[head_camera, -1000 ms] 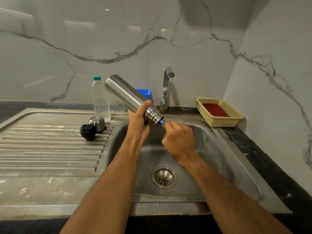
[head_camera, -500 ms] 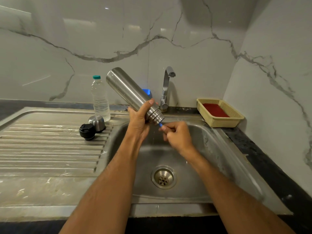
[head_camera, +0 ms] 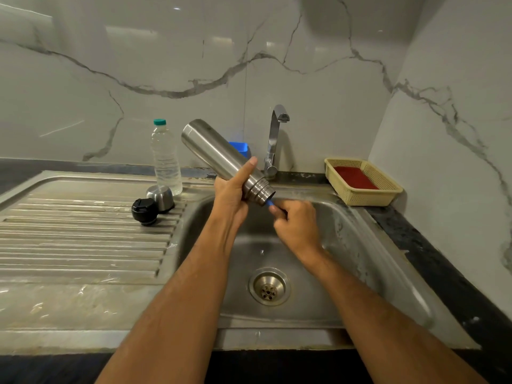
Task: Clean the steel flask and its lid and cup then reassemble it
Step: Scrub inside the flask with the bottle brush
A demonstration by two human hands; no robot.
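Note:
The steel flask (head_camera: 213, 151) is tilted over the sink, its base up to the left and its open threaded mouth down to the right. My left hand (head_camera: 231, 194) grips it near the neck. My right hand (head_camera: 295, 224) holds a blue-handled brush (head_camera: 270, 203) whose handle pokes out of the flask mouth; the brush head is hidden inside. The black lid (head_camera: 144, 211) and the steel cup (head_camera: 160, 197), upside down, sit together on the drainboard (head_camera: 83, 239) to the left.
A clear plastic water bottle (head_camera: 165, 157) with a teal cap stands behind the cup. The tap (head_camera: 274, 139) rises behind the sink basin (head_camera: 346, 245); a blue box (head_camera: 239, 148) sits by it. A yellow basket (head_camera: 363, 181) holding something red stands at the right corner.
The flask's base rose and then came back down a little. My right hand drew back slightly from the mouth and pushed in again with the brush.

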